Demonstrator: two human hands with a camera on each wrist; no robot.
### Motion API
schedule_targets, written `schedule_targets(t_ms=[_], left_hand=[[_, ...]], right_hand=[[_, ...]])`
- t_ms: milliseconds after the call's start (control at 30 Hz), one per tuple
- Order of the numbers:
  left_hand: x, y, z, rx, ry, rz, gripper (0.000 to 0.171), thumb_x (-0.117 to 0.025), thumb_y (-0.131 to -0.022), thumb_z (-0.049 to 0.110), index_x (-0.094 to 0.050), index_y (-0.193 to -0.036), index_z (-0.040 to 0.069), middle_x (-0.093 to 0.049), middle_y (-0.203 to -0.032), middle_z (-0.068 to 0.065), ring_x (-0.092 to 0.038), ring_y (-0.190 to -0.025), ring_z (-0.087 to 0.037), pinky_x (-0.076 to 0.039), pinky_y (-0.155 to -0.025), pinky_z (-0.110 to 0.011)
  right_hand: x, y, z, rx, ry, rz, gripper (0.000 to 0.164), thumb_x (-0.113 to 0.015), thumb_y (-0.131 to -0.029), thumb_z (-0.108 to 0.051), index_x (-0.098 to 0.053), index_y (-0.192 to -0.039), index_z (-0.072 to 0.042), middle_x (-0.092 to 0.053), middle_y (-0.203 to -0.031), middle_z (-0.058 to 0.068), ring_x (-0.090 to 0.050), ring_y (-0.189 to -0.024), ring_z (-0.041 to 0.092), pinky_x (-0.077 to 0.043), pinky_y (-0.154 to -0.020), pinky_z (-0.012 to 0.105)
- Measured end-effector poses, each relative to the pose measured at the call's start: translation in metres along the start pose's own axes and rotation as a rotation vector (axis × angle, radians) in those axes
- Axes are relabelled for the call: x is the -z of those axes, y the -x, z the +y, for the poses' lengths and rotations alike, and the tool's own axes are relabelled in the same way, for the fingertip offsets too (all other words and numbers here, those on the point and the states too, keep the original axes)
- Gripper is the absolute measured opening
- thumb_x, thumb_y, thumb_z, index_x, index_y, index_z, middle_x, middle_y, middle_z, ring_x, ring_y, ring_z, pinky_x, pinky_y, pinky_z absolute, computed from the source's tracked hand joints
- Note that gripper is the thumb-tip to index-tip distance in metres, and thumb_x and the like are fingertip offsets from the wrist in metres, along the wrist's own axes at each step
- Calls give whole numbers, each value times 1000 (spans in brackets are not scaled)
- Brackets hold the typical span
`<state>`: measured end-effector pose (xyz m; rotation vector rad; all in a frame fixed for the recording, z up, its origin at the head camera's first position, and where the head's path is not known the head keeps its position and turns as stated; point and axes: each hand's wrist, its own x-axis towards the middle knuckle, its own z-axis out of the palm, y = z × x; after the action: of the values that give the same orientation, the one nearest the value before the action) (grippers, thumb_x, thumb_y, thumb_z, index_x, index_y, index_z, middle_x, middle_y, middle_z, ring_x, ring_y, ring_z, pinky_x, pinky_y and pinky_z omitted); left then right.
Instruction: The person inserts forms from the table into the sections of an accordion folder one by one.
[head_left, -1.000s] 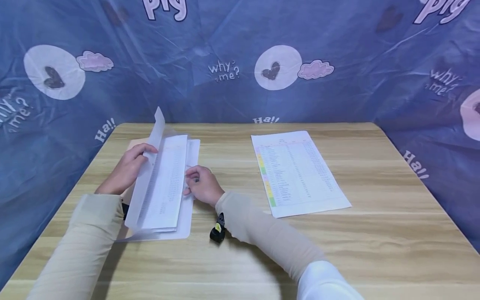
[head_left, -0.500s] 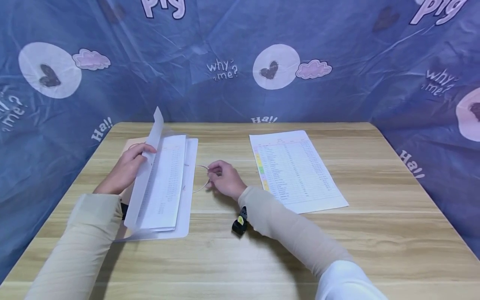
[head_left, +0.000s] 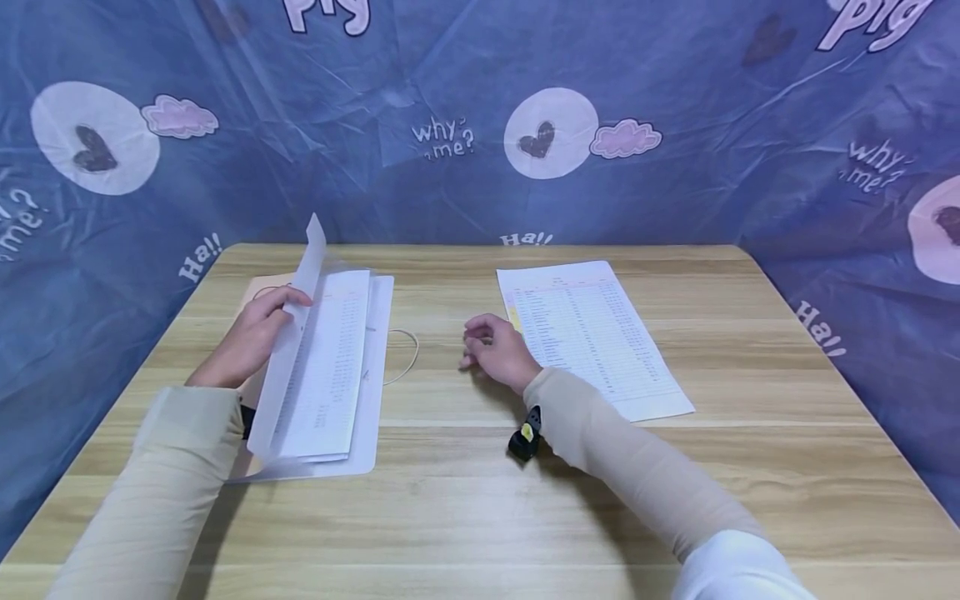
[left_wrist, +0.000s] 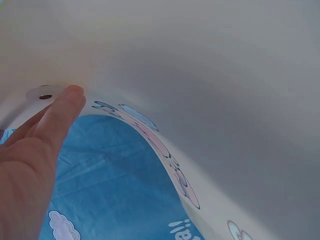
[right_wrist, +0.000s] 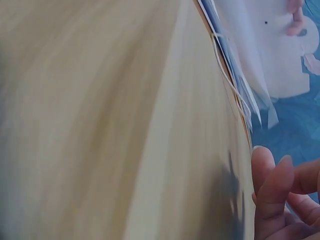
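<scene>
My left hand (head_left: 251, 342) grips the raised white cover of a file folder (head_left: 292, 358) by its edge, thumb and fingers on opposite sides. Inside lie printed sheets (head_left: 330, 358). In the left wrist view, straight fingers (left_wrist: 62, 117) lie against the cover's pale outer side, beside a small hole. A thin white cord loop (head_left: 417, 346) sticks out from the folder's right edge, also visible as a cord (right_wrist: 227, 70) in the right wrist view. My right hand (head_left: 498, 346), fingers loosely bent and holding nothing, hovers between the cord and a loose printed sheet (head_left: 600, 333).
The wooden table (head_left: 465, 517) carries everything. The loose sheet lies at right with coloured tabs along its left side, partly hidden by my right arm. A tan back layer (head_left: 262, 287) shows under the folder's left. A blue patterned curtain (head_left: 465, 200) hangs behind.
My right hand has drawn the cord loop out from the folder's right edge, let it go and moved right toward the loose sheet. My left hand keeps the cover raised.
</scene>
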<state>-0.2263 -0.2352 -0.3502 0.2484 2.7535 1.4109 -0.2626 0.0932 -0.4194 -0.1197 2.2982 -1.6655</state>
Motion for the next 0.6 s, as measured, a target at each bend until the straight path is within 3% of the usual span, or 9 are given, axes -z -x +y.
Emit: schedule_targets(t_ms=[333,600], left_hand=[[0,-1,0,21,1,-4,38,-18,-97,9,-44,-122,-2,-27,-140,-25,-34,-116,-42,-34,-87,-57],[-2,-1,-1,-39,-19,18,37,-20,-94,4,-47,-118,-5,-33,-134,-27,-32,-115,-40,-34,-86,-53]], right_hand=[[38,9,7,27,33,24,32,-50,-95,-7,-47,-127,-1,-55,-117,13,-67,-78,19,-53,-62,32],[70,19,17,-5,84,100,32,-49,-95,-7,-47,-126,-1,-55,-119,15,-67,-79,18,-52,-59,28]])
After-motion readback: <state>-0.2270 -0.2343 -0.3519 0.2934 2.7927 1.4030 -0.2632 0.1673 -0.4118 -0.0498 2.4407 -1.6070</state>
